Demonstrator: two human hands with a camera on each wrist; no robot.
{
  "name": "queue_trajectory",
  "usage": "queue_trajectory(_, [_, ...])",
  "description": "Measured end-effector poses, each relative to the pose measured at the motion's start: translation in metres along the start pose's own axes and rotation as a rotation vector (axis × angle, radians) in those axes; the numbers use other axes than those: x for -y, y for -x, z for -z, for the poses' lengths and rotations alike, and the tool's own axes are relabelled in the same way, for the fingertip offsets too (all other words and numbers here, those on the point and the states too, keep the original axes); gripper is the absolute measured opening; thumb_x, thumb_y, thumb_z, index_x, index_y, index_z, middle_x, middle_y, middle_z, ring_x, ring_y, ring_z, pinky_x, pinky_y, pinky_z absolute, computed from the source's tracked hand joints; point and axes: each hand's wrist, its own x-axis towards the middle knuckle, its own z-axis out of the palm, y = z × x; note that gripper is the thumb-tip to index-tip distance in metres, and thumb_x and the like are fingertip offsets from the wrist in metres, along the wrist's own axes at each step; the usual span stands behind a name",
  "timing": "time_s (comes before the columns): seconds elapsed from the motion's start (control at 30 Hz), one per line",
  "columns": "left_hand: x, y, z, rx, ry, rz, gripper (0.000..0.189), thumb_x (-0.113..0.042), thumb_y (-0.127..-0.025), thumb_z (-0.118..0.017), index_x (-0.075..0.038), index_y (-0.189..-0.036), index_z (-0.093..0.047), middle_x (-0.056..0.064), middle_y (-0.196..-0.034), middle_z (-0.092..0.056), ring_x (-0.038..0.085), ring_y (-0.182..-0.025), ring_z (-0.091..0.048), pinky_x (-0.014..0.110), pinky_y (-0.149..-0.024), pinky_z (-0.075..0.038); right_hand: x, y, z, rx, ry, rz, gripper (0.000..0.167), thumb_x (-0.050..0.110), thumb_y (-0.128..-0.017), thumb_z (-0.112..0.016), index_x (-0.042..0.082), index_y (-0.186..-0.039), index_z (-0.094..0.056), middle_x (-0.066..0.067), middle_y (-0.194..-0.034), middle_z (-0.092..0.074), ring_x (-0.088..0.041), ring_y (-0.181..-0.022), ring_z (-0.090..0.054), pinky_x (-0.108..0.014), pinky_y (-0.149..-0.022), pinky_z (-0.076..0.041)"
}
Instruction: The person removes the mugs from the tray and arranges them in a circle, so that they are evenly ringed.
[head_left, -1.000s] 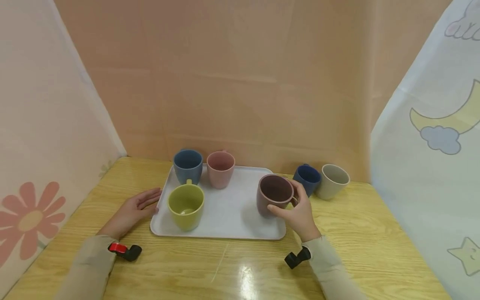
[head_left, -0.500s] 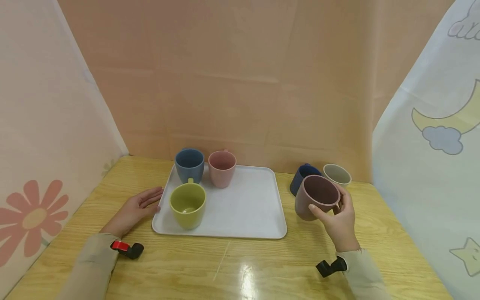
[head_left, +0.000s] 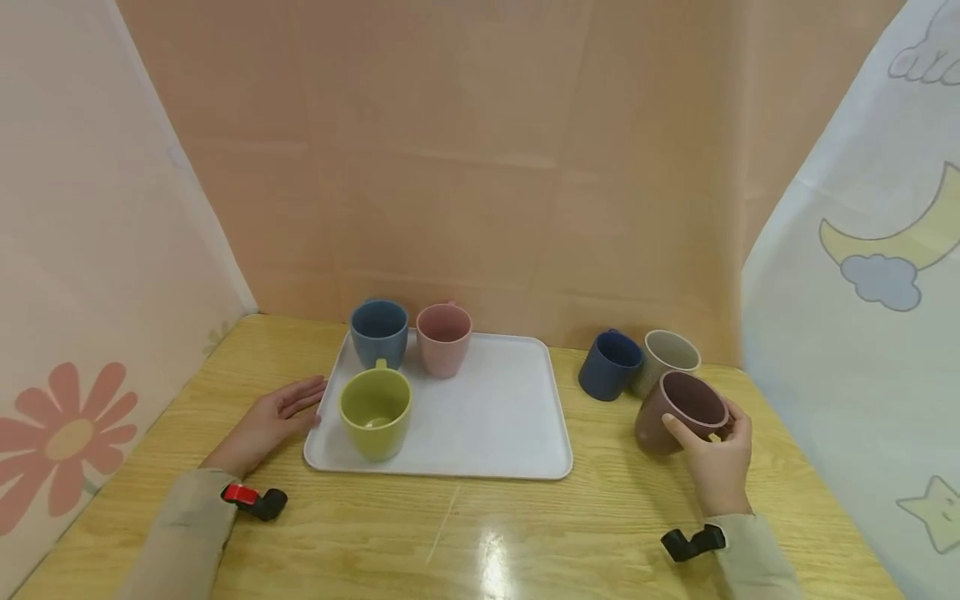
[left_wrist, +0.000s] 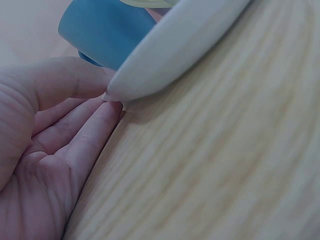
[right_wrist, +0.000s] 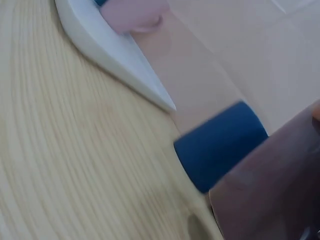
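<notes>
My right hand (head_left: 718, 462) grips a mauve-brown mug (head_left: 651, 425) by its handle side, thumb near the rim, and the mug tilts a little. It is over the table at the right, in front of a beige cup (head_left: 666, 354) and a small navy mug (head_left: 609, 367). In the right wrist view the brown mug (right_wrist: 270, 190) partly covers the navy mug (right_wrist: 220, 145). My left hand (head_left: 262, 425) rests on the table, its fairly straight fingers and thumb touching the edge of a white tray (head_left: 487, 417); the left wrist view shows the fingertips at the rim.
On the tray's left half stand a blue mug (head_left: 378, 337), a pink mug (head_left: 444, 342) and a yellow-green mug (head_left: 375, 417). An orange-tan sheet (head_left: 480, 167) hangs behind the wooden table (head_left: 390, 533). Printed sheets flank both sides.
My right hand has carried the brown mug from above the tray's right side to the right, out over the table near the beige cup. The left hand has stayed at the tray.
</notes>
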Motion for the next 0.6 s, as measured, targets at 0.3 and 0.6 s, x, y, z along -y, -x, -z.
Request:
queue_trajectory(0.3, [-0.001, 0.004, 0.002, 0.004, -0.025, 0.003, 0.071, -0.02, -0.1, -0.068, 0.0, -0.158, -0.031, 0.022, -0.157, -0.038, -0.005, -0.128, -0.048, 0.008, -0.097, -0.041, -0.011, -0.015, 0.013, -0.08, -0.015, -0.074, 0.086, 0.018, -0.08, -0.089, 0.016, -0.148, -0.036, 0.011, -0.126, -0.042, -0.008, -0.116, -0.041, -0.019, -0.099, -0.035])
queue_trajectory(0.6, [-0.002, 0.002, 0.002, 0.006, -0.034, 0.006, 0.072, -0.022, -0.1, -0.068, -0.001, -0.158, -0.031, 0.021, -0.157, -0.04, -0.004, -0.129, -0.048, 0.008, -0.097, -0.041, -0.021, -0.028, 0.022, -0.126, -0.092, -0.108, 0.09, 0.015, -0.078, -0.09, 0.019, -0.149, -0.035, 0.012, -0.131, -0.04, -0.005, -0.114, -0.041, -0.012, -0.088, -0.039])
